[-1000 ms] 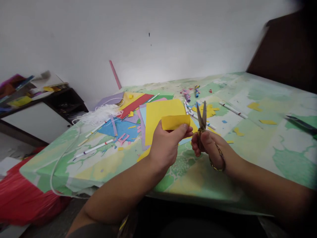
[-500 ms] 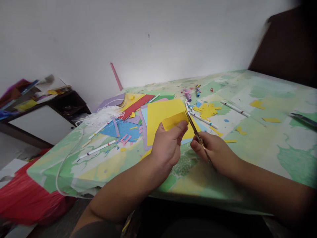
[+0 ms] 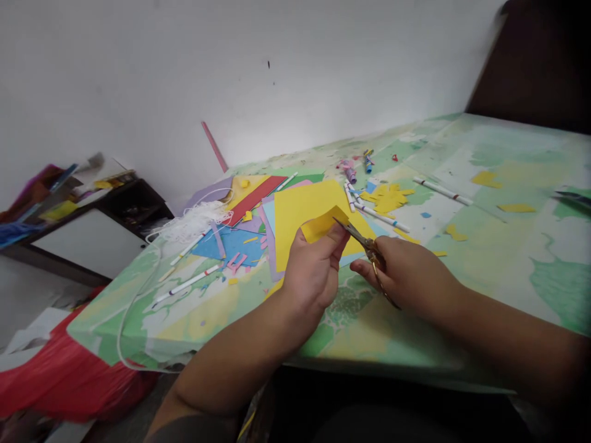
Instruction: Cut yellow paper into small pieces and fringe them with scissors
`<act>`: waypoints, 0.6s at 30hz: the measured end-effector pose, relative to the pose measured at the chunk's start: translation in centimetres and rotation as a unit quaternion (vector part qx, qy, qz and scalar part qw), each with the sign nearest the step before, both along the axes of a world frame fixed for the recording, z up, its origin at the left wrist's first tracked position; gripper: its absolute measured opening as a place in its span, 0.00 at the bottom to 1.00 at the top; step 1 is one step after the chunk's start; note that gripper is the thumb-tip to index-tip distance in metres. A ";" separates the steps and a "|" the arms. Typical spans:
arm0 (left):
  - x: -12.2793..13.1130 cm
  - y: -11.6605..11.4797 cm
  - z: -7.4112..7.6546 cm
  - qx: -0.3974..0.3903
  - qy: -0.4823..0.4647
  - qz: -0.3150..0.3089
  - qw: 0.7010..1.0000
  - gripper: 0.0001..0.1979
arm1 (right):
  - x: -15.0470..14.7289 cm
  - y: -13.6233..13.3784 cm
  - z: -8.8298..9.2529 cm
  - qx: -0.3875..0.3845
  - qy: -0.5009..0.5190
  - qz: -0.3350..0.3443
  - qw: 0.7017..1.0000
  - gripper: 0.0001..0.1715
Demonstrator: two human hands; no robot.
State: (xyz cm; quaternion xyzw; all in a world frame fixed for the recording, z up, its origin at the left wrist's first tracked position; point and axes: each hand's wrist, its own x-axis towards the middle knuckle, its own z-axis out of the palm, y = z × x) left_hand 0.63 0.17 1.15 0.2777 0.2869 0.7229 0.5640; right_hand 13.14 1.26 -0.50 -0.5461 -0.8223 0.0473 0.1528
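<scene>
My left hand [image 3: 314,271] is closed, pinching a small folded yellow paper [image 3: 321,224] between thumb and fingers above the table edge. My right hand [image 3: 409,274] is closed round the handles of a pair of scissors [image 3: 364,245]. The blades point left and their tips meet the right edge of the yellow paper. A larger yellow sheet [image 3: 300,206] lies flat on the table just behind the two hands.
The table [image 3: 484,246] has a green and yellow patterned cover. Coloured paper sheets [image 3: 231,240], white cord [image 3: 194,218], marker pens [image 3: 373,215] and yellow scraps [image 3: 388,197] lie on it. A dark low shelf [image 3: 92,215] stands at left, red plastic [image 3: 55,381] below.
The scissors swung from upright to pointing left and came onto the yellow paper's edge. The paper tilted in my left hand. The view shifted slightly.
</scene>
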 end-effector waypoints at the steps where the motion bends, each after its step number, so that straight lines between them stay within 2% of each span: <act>1: 0.0 0.0 0.1 -0.001 0.001 -0.001 1.000 0.18 | 0.0 0.0 0.0 -0.002 0.003 0.004 1.000 0.21; 9: -0.1 -0.1 0.1 -0.025 0.010 0.008 1.000 0.13 | 0.2 0.3 -0.1 -0.040 0.047 0.031 0.998 0.21; 18: 0.0 -0.2 0.2 -0.019 0.043 0.016 0.999 0.16 | 0.1 0.2 -0.3 -0.012 0.049 0.034 0.998 0.23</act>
